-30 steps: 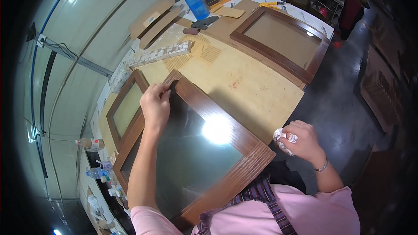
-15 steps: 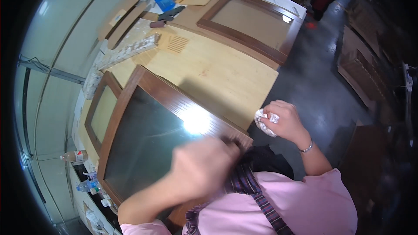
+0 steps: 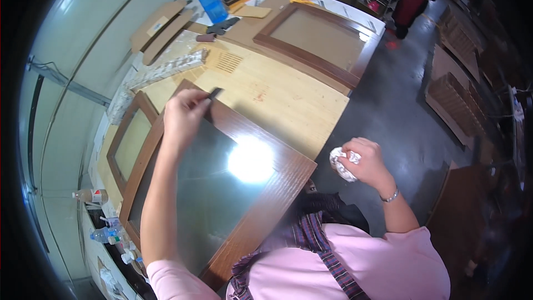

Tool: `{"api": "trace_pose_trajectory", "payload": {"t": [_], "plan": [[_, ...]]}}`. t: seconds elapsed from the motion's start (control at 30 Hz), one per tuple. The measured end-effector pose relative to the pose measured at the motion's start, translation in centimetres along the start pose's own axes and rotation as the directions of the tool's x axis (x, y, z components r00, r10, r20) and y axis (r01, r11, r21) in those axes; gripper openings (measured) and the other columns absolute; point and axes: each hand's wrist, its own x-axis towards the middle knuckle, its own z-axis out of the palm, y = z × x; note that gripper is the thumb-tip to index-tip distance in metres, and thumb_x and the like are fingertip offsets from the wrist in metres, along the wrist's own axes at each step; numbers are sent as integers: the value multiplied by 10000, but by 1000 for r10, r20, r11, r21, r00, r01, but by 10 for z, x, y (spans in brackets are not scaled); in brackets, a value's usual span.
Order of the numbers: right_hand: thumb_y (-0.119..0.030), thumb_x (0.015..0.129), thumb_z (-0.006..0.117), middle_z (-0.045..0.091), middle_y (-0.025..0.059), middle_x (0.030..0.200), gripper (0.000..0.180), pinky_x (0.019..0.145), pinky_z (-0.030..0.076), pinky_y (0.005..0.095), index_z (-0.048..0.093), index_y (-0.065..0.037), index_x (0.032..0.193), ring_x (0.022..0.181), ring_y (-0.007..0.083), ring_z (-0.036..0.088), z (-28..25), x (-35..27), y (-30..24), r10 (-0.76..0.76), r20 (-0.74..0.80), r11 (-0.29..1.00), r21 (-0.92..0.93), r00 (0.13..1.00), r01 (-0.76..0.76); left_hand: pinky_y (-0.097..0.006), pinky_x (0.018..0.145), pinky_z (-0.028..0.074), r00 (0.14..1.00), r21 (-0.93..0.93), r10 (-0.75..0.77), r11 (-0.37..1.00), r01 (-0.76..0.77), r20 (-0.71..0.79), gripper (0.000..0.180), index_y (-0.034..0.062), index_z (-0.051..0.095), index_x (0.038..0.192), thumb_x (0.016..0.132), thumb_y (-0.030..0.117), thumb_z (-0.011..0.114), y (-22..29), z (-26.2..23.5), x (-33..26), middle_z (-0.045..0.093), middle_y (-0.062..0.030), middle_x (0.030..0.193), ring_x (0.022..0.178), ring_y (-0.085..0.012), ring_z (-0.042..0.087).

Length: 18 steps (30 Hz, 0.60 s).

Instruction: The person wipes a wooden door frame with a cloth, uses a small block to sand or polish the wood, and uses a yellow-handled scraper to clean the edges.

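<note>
In front of me lies a brown wooden frame door (image 3: 266, 133) with a dark glass pane (image 3: 222, 203); a bright glare covers part of the glass. My left hand (image 3: 183, 116) is over the door's far corner, its fingers pinched on a small dark flat piece (image 3: 215, 94) whose kind I cannot make out. The piece is at the far rail of the frame. Off the right edge of the table, my right hand (image 3: 366, 161) is closed round a crumpled white cloth (image 3: 343, 165), clear of the door.
A second framed glass door (image 3: 311, 55) lies on the table's far side. Another small frame (image 3: 114, 155) sits left of mine. Far left stand a blue bottle (image 3: 211, 3) and dark gloves (image 3: 222, 26). Plastic bottles (image 3: 91, 195) line the near left. A co-worker (image 3: 413, 0) stands back right.
My left hand has swept from the door's near right side to its far left corner. My right hand, still gripping the cloth, has shifted slightly. The co-worker shows more fully.
</note>
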Motion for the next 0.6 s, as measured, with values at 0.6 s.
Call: {"api": "trace_pose_trajectory", "payload": {"t": [0.6], "plan": [[-8,811,705,689,113,798,57,693,525,301,672,22,847,738,178,670,-31,115,-14,-42,-292,959,255,956,120,-349,690,538,809,176,-353,861,478,-471,157,7,768,908,810,128,748,-144,-91,-33,743,-100,757,728,-190,719]]}}
